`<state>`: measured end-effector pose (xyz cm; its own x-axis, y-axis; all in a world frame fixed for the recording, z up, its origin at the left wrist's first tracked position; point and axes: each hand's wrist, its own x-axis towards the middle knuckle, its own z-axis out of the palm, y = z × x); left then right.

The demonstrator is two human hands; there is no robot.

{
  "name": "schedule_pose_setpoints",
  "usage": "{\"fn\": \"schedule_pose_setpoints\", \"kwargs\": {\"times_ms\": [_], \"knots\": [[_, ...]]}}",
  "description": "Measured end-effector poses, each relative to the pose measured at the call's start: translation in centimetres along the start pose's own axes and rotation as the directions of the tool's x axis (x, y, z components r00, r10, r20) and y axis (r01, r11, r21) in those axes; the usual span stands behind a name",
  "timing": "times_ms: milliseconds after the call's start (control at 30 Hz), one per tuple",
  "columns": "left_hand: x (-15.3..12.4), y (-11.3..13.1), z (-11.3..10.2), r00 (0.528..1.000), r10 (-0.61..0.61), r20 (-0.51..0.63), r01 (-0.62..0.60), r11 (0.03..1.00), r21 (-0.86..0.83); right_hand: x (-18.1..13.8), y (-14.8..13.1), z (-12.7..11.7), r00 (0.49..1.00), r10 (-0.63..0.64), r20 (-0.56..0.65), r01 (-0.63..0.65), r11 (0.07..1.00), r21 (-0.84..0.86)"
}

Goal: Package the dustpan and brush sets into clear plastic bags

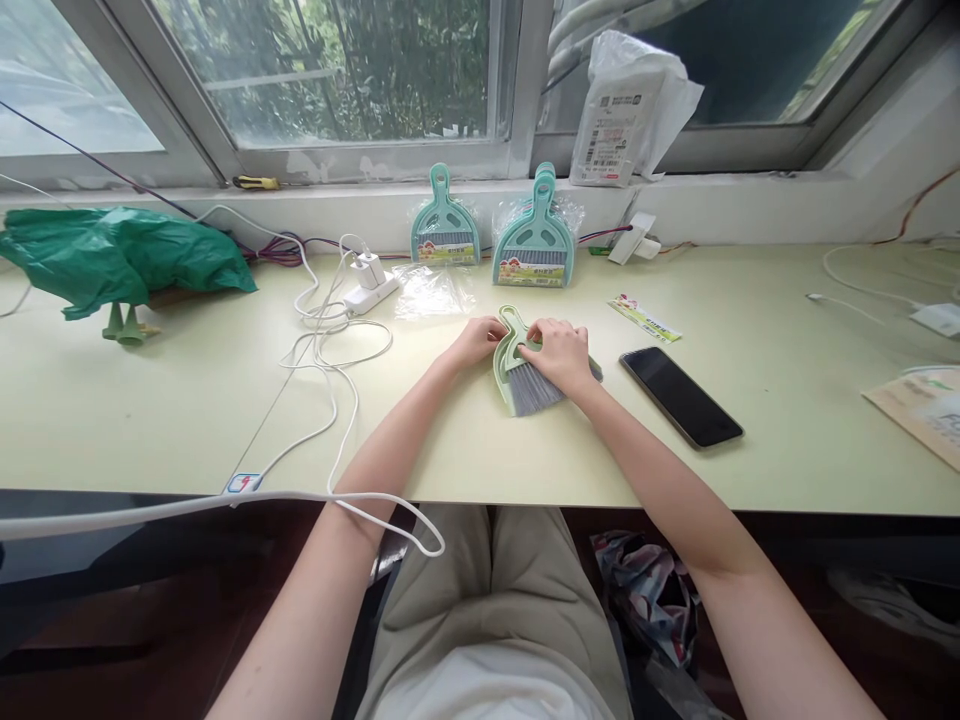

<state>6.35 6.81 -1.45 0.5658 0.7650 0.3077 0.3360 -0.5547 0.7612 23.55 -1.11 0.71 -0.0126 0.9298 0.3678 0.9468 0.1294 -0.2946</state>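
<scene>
A light green dustpan [499, 372] lies on the table in front of me, with a small hand brush [534, 390] nested in it, grey bristles towards me. My left hand [477, 342] is closed at the dustpan's left edge near the handle, its fingertips partly hidden. Over the brush's green top, my right hand [559, 352] curls its fingers and thumb and covers part of it. A printed label strip [645, 318] rests to the right, beyond the black phone [681, 396].
Wrapped dustpan sets [444, 215] and a stack [534, 230] lean at the window wall. Clear plastic wrapping [433, 290] lies before them. White cables and a power strip [373, 293] are left, near a green plastic bag [124, 250]. One cable [187, 510] crosses my left forearm.
</scene>
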Motion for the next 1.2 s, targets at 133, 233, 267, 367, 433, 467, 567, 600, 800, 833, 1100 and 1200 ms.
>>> {"fn": "schedule_pose_setpoints", "kwargs": {"times_ms": [133,233,267,367,433,467,567,600,800,833,1100,1200], "knots": [[0.2,0.3,0.7,0.999,0.038,0.03,-0.036,0.998,-0.058,0.5,0.9,0.3,1.0,0.025,0.002,-0.025,0.993,0.112],[0.2,0.5,0.8,0.998,0.03,0.046,-0.024,0.992,-0.127,0.9,1.8,0.4,0.999,0.021,0.024,-0.026,0.981,0.194],[0.2,0.5,0.7,0.998,0.025,0.058,-0.016,0.988,-0.151,1.1,2.1,0.4,0.999,0.015,0.032,-0.021,0.976,0.217],[0.1,0.6,0.3,0.993,0.011,0.116,0.013,0.979,-0.202,1.5,2.9,0.4,0.998,-0.019,0.058,0.003,0.963,0.27],[0.0,0.7,-0.1,0.986,-0.001,0.17,0.041,0.972,-0.231,1.7,3.3,0.4,0.996,-0.052,0.07,0.029,0.955,0.295],[0.0,0.7,-0.2,0.98,-0.01,0.2,0.061,0.966,-0.25,1.7,3.5,0.5,0.995,-0.067,0.071,0.043,0.952,0.304],[-0.1,0.7,-0.6,0.963,-0.048,0.266,0.133,0.941,-0.31,1.8,3.9,0.5,0.993,-0.101,0.067,0.074,0.944,0.32],[-0.2,0.7,-0.7,0.96,-0.063,0.274,0.154,0.933,-0.326,1.8,3.9,0.5,0.992,-0.107,0.067,0.08,0.943,0.322],[-0.4,0.4,-0.9,0.947,-0.105,0.302,0.219,0.903,-0.371,1.7,4.0,0.5,0.989,-0.13,0.067,0.103,0.944,0.313],[-0.3,0.3,-0.9,0.948,-0.104,0.301,0.217,0.903,-0.372,1.7,4.0,0.5,0.989,-0.132,0.071,0.105,0.946,0.308],[-0.2,0.1,-1.2,0.96,-0.115,0.255,0.2,0.919,-0.341,1.8,3.9,0.4,0.987,-0.139,0.082,0.109,0.949,0.295],[-0.1,-0.1,-1.6,0.976,-0.157,0.148,0.194,0.939,-0.285,1.8,3.9,0.4,0.986,-0.143,0.081,0.113,0.946,0.302]]}}
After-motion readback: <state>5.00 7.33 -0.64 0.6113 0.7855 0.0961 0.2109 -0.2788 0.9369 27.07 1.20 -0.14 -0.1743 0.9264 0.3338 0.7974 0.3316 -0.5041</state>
